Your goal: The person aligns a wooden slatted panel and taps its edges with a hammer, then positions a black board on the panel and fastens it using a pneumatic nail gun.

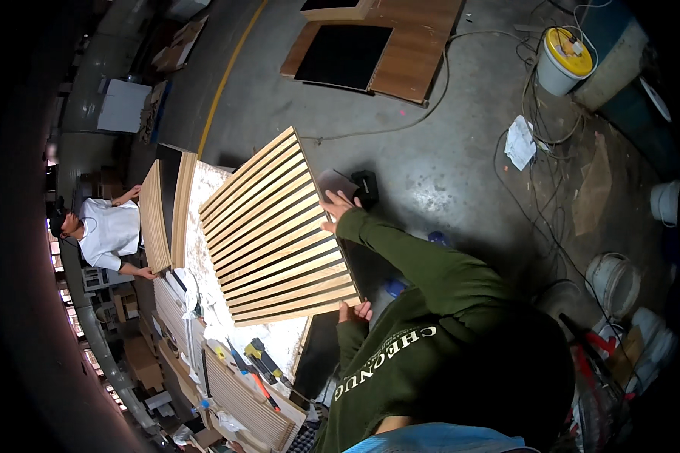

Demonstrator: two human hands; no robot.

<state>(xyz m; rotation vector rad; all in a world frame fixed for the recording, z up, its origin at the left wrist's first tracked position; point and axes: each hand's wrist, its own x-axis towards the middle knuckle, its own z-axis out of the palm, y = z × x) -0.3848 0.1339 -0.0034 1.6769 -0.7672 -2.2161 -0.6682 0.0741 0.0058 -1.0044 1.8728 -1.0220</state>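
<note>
Head-worn fisheye looks down at close range.

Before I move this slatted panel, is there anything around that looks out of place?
Yes: on the floor, a crumpled white sheet lies among tangled cables. It looks dropped rather than placed, and the cables spread loosely, so someone could perhaps trip. I see no clear damage on the slatted panel.

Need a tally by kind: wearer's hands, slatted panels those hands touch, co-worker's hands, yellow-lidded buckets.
Wearer's hands (left hand, right hand): 2
Slatted panel touched: 1
Co-worker's hands: 2
Yellow-lidded bucket: 1
Total: 6
</note>
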